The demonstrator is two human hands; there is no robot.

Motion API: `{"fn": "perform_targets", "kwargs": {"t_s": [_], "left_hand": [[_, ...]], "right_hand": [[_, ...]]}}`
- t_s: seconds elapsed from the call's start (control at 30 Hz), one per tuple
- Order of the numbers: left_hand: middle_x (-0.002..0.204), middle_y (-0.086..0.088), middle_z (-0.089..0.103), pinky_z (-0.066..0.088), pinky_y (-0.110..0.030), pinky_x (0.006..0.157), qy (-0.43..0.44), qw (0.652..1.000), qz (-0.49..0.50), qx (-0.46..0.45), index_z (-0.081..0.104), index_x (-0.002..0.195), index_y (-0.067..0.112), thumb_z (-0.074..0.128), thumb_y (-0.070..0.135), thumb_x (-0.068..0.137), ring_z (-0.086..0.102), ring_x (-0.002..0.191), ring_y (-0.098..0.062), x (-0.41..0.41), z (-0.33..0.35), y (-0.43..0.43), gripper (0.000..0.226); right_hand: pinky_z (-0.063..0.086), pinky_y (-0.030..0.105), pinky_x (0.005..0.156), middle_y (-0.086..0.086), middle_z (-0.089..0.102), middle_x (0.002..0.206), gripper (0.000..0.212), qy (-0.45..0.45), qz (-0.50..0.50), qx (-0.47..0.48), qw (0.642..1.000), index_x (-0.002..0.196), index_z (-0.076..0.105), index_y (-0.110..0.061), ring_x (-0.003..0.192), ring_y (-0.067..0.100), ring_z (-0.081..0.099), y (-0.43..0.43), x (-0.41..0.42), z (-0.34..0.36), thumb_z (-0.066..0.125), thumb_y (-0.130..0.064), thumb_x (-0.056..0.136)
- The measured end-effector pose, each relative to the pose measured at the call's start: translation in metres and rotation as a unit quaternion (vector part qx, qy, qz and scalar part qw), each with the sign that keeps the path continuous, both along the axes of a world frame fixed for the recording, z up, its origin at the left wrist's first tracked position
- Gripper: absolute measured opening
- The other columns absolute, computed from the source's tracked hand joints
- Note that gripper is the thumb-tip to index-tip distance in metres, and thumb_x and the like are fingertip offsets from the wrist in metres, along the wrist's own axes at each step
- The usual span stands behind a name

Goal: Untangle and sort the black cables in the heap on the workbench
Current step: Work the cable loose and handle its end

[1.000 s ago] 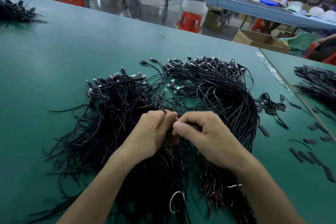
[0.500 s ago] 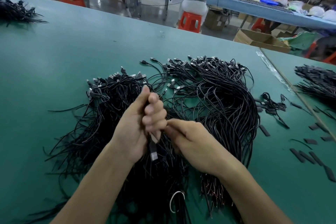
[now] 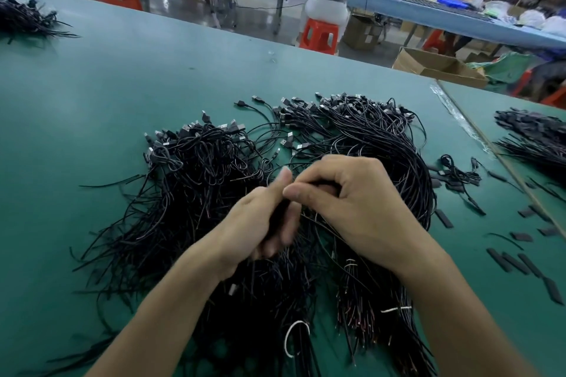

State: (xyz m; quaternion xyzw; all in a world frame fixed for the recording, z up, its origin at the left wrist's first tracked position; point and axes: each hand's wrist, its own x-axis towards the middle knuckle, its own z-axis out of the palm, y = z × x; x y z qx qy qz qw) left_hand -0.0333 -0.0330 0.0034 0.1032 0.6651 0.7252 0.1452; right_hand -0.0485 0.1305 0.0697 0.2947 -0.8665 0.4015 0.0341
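Holding both hands just above the middle of the heap [image 3: 196, 193] on the green workbench [image 3: 92, 101], the person works on a single cable [image 3: 279, 213]. I judge the hands are lifted there so that it comes free from the strands below. The left hand [image 3: 260, 223] is blurred, but its fingers are curled round a dark length of this cable, with the thumb standing up toward the far side. The right hand [image 3: 355, 205] touches it from the right, fingers bent inward, and its thumb and forefinger seem to pinch the same thin cable. The held piece seems to run near to far along the left palm; which end is up I cannot tell because of the blur. The heap itself lies with its long axis near to far. The plugs [image 3: 214, 128] are gathered at the far edge and point away from the person, and the bare wire ends [image 3: 361, 318] spread toward the near edge. On the right side the strands [image 3: 407, 162] bend in one common curve, probably because they are already put in order. A white tie [image 3: 289, 343] lies at the near side, and short black pieces [image 3: 508, 263] lie apart on the right.
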Motion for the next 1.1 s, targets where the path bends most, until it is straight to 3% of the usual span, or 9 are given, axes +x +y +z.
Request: {"fn": "perform_targets", "kwargs": {"t_s": [0.13, 0.27, 0.4, 0.47, 0.57, 0.63, 0.73, 0.87, 1.1], "left_hand": [[0.037, 0.006, 0.045, 0.025, -0.014, 0.030, -0.079, 0.936, -0.153, 0.308, 0.054, 0.051, 0.015, 0.049, 0.057, 0.096, 0.029, 0.027, -0.004, 0.001, 0.011, -0.015, 0.061], [0.056, -0.001, 0.061, 0.036, -0.016, 0.037, -0.090, 0.852, -0.138, 0.497, 0.064, 0.067, 0.010, 0.045, 0.039, 0.099, 0.041, 0.039, -0.006, -0.006, 0.018, -0.022, 0.048], [0.088, -0.008, 0.076, 0.058, -0.021, 0.066, -0.009, 0.901, 0.132, 0.414, 0.078, 0.085, 0.012, 0.044, 0.041, 0.095, 0.074, 0.078, -0.015, -0.013, 0.006, -0.014, 0.046], [0.105, -0.011, 0.075, 0.058, -0.029, 0.082, 0.083, 0.943, 0.198, 0.254, 0.074, 0.101, 0.011, 0.041, 0.039, 0.098, 0.072, 0.099, -0.023, -0.016, -0.006, -0.010, 0.043], [0.099, -0.005, 0.076, 0.059, -0.034, 0.084, 0.157, 0.961, 0.229, -0.006, 0.071, 0.102, 0.016, 0.041, 0.038, 0.097, 0.073, 0.095, -0.018, -0.016, -0.016, -0.006, 0.037], [0.081, -0.005, 0.075, 0.058, -0.029, 0.070, 0.141, 0.977, 0.150, -0.062, 0.074, 0.087, 0.017, 0.042, 0.040, 0.097, 0.072, 0.077, -0.015, -0.011, -0.012, -0.003, 0.041], [0.049, -0.001, 0.060, 0.041, -0.021, 0.040, 0.063, 0.994, 0.054, -0.064, 0.067, 0.056, 0.020, 0.036, 0.052, 0.096, 0.053, 0.040, -0.013, -0.002, 0.001, 0.000, 0.059], [0.040, 0.002, 0.047, 0.030, -0.015, 0.035, 0.007, 0.991, -0.010, -0.134, 0.059, 0.050, 0.020, 0.027, 0.068, 0.089, 0.037, 0.033, -0.009, 0.003, 0.009, -0.002, 0.070], [0.054, -0.010, 0.061, 0.038, -0.014, 0.033, -0.072, 0.980, -0.148, 0.108, 0.038, 0.050, 0.023, 0.039, 0.052, 0.099, 0.051, 0.034, -0.009, 0.005, 0.010, -0.019, 0.057]], "right_hand": [[0.030, 0.019, 0.044, -0.010, 0.049, 0.051, 0.023, -0.044, -0.022, -0.071, 0.996, 0.077, 0.071, -0.025, 0.046, 0.003, 0.036, -0.005, -0.008, -0.002, 0.066, -0.041, 0.091], [0.034, 0.031, 0.045, 0.005, 0.056, 0.060, 0.025, -0.122, -0.032, 0.033, 0.991, 0.093, 0.073, -0.024, 0.048, 0.015, 0.041, -0.007, -0.006, -0.024, 0.052, -0.033, 0.102], [0.036, 0.023, 0.044, -0.005, 0.054, 0.058, 0.023, -0.153, 0.026, 0.120, 0.981, 0.088, 0.067, -0.023, 0.044, 0.006, 0.040, -0.016, 0.007, -0.036, 0.051, -0.033, 0.102], [0.043, 0.029, 0.049, -0.006, 0.054, 0.059, 0.023, -0.150, 0.051, 0.154, 0.975, 0.083, 0.060, -0.025, 0.048, 0.007, 0.045, -0.016, 0.011, -0.035, 0.050, -0.034, 0.101], [0.044, 0.035, 0.057, -0.011, 0.055, 0.062, 0.026, -0.123, 0.067, 0.175, 0.975, 0.073, 0.054, -0.033, 0.055, 0.006, 0.049, -0.013, 0.016, -0.028, 0.051, -0.036, 0.099], [0.050, 0.037, 0.065, -0.013, 0.060, 0.068, 0.025, -0.109, 0.068, 0.146, 0.981, 0.075, 0.060, -0.032, 0.064, 0.005, 0.056, -0.009, 0.016, -0.020, 0.053, -0.034, 0.099], [0.052, 0.028, 0.071, -0.010, 0.070, 0.074, 0.023, -0.095, 0.052, 0.074, 0.991, 0.075, 0.070, -0.024, 0.073, 0.007, 0.066, 0.000, 0.010, -0.012, 0.062, -0.027, 0.097], [0.039, 0.011, 0.054, -0.012, 0.066, 0.059, 0.016, -0.049, -0.016, -0.033, 0.998, 0.069, 0.073, -0.022, 0.054, 0.000, 0.054, 0.007, 0.007, -0.013, 0.080, -0.024, 0.082], [0.050, 0.041, 0.069, -0.002, 0.064, 0.079, 0.012, -0.187, 0.068, -0.137, 0.970, 0.081, 0.063, -0.029, 0.071, 0.029, 0.055, 0.007, 0.004, -0.024, 0.073, -0.032, 0.086]]}}
